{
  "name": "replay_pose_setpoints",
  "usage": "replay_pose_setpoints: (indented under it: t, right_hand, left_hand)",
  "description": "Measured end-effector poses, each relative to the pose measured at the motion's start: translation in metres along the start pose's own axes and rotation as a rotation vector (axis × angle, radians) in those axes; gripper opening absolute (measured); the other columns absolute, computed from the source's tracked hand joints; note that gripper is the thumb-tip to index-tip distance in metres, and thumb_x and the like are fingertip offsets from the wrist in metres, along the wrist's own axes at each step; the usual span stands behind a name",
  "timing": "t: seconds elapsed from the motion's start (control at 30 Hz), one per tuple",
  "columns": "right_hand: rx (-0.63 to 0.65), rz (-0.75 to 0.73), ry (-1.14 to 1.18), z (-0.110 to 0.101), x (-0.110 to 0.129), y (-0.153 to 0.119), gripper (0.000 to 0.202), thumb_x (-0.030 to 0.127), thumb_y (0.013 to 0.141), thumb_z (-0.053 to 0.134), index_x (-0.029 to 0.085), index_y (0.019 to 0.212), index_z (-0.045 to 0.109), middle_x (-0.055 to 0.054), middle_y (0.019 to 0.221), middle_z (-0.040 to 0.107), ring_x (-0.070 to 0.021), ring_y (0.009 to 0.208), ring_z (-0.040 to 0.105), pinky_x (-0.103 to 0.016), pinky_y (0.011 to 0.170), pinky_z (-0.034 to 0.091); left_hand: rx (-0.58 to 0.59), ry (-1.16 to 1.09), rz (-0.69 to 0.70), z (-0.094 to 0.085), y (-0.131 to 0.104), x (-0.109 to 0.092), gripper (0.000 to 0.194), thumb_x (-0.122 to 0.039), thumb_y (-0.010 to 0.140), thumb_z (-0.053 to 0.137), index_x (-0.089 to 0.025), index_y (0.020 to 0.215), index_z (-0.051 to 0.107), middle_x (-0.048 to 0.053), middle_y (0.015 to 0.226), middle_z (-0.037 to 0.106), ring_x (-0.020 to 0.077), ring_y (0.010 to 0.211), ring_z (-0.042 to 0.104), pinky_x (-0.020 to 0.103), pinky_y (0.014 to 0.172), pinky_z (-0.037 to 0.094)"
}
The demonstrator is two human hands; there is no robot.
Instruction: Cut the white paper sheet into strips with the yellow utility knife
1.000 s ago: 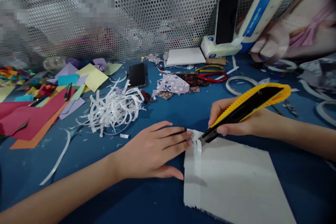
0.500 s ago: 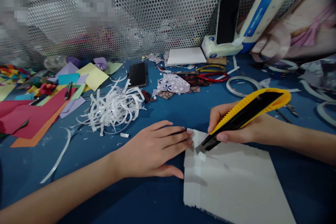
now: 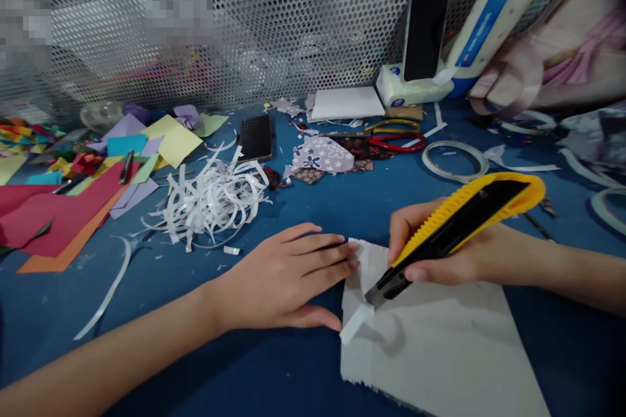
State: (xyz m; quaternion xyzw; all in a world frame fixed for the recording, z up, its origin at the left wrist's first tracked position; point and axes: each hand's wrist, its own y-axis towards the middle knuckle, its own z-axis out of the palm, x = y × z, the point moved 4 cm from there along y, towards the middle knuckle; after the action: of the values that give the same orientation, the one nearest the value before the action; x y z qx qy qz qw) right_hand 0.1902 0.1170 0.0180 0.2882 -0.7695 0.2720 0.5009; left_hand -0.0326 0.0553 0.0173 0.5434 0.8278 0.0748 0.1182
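A yellow and black utility knife (image 3: 460,221) slants down to the left, gripped in my right hand (image 3: 454,260). Its blade meets a grey-white board (image 3: 440,345) near the board's left side. Beside the blade tip, a narrow whitish strip (image 3: 356,326) lies across the board's left edge. My left hand (image 3: 288,280) rests palm down with fingers spread, its fingertips on the board's upper left corner and its thumb tip by the left edge.
A pile of shredded white strips (image 3: 215,199) lies left of centre. Coloured papers (image 3: 63,215) cover the far left. Behind are a black phone (image 3: 255,137), red-handled scissors (image 3: 398,142), a tape roll (image 3: 454,161) and a tissue pack (image 3: 413,86) with a phone upright against it.
The knife and my right hand have moved slightly toward me. The small whitish piece at the blade is now a longer strip reaching the board's left edge. My left hand has stayed put.
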Motion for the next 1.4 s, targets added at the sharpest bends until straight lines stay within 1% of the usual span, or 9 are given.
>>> replay_pose_setpoints:
  t: [0.1,0.23,0.43,0.53,0.67,0.83,1.1,1.23,1.4]
  right_hand:
    - [0.002,0.015,-0.011,0.004,0.003,-0.002,0.022,0.040,0.075,0.085,0.022,0.081,0.073,0.001,0.076,0.073,-0.0109,0.068,0.065,-0.015,0.058,0.048]
    - [0.002,-0.007,-0.003,0.006,0.006,-0.002,0.022,0.039,0.076,0.085,0.021,0.081,0.072,0.002,0.074,0.072,-0.0094,0.065,0.063,-0.014,0.056,0.047]
    - [0.058,0.001,0.035,0.011,0.004,-0.002,0.024,0.039,0.076,0.085,0.020,0.083,0.072,-0.001,0.078,0.073,-0.0121,0.069,0.066,-0.016,0.060,0.050]
    - [0.066,0.007,0.062,0.015,0.005,-0.003,0.025,0.038,0.075,0.086,0.020,0.083,0.072,-0.001,0.079,0.073,-0.0139,0.071,0.068,-0.018,0.062,0.053]
    - [0.087,0.010,0.102,0.020,0.009,-0.004,0.022,0.035,0.075,0.085,0.020,0.083,0.071,0.000,0.078,0.074,-0.0135,0.070,0.068,-0.018,0.060,0.053]
    - [0.134,-0.014,0.150,0.026,0.014,-0.007,0.019,0.030,0.076,0.085,0.019,0.085,0.072,0.000,0.077,0.073,-0.0127,0.068,0.069,-0.018,0.060,0.053]
    - [0.146,-0.093,0.136,0.033,0.017,-0.009,0.021,0.027,0.073,0.087,0.019,0.085,0.072,0.001,0.076,0.074,-0.0110,0.066,0.067,-0.017,0.060,0.052]
    - [0.158,-0.061,0.125,0.035,0.018,-0.010,0.021,0.028,0.072,0.088,0.019,0.084,0.074,-0.001,0.076,0.075,-0.0132,0.067,0.068,-0.020,0.064,0.055]
    - [0.209,-0.037,0.168,0.043,0.019,-0.014,0.023,0.023,0.068,0.089,0.021,0.085,0.073,0.000,0.080,0.077,-0.0136,0.069,0.070,-0.019,0.063,0.054]
  left_hand:
    - [0.008,0.003,0.001,0.000,0.000,0.000,0.055,-0.052,0.111,0.034,-0.010,0.135,0.059,0.010,0.143,0.064,0.0253,0.136,0.056,0.038,0.123,0.027]
    - [0.012,0.003,0.003,0.000,0.000,0.000,0.056,-0.053,0.111,0.034,-0.009,0.135,0.060,0.010,0.142,0.064,0.0256,0.137,0.056,0.037,0.124,0.025]
    - [0.009,0.027,0.009,0.000,0.000,0.000,0.066,-0.058,0.109,0.024,-0.009,0.135,0.061,0.011,0.144,0.063,0.0252,0.137,0.055,0.039,0.123,0.029]
    - [0.003,0.061,0.022,0.000,0.000,0.000,0.063,-0.055,0.110,0.025,-0.010,0.131,0.063,0.011,0.142,0.064,0.0254,0.136,0.056,0.041,0.122,0.032]
    - [0.000,0.093,0.032,-0.001,0.000,0.000,0.058,-0.051,0.112,0.027,-0.011,0.129,0.066,0.009,0.142,0.064,0.0248,0.135,0.057,0.041,0.122,0.032]
    - [0.016,0.082,0.035,-0.001,0.001,0.000,0.057,-0.050,0.112,0.028,-0.011,0.134,0.062,0.009,0.141,0.066,0.0245,0.136,0.056,0.042,0.122,0.033]
    - [0.028,0.080,0.037,0.000,0.000,0.000,0.056,-0.050,0.111,0.030,-0.009,0.137,0.059,0.010,0.140,0.066,0.0264,0.136,0.056,0.043,0.121,0.033]
    - [0.038,0.079,0.032,0.001,0.000,0.000,0.057,-0.050,0.111,0.029,-0.010,0.139,0.058,0.011,0.140,0.066,0.0265,0.136,0.056,0.045,0.122,0.033]
    - [0.029,0.081,0.034,-0.001,0.000,-0.001,0.055,-0.049,0.111,0.031,-0.010,0.138,0.059,0.011,0.139,0.066,0.0259,0.135,0.057,0.044,0.122,0.033]
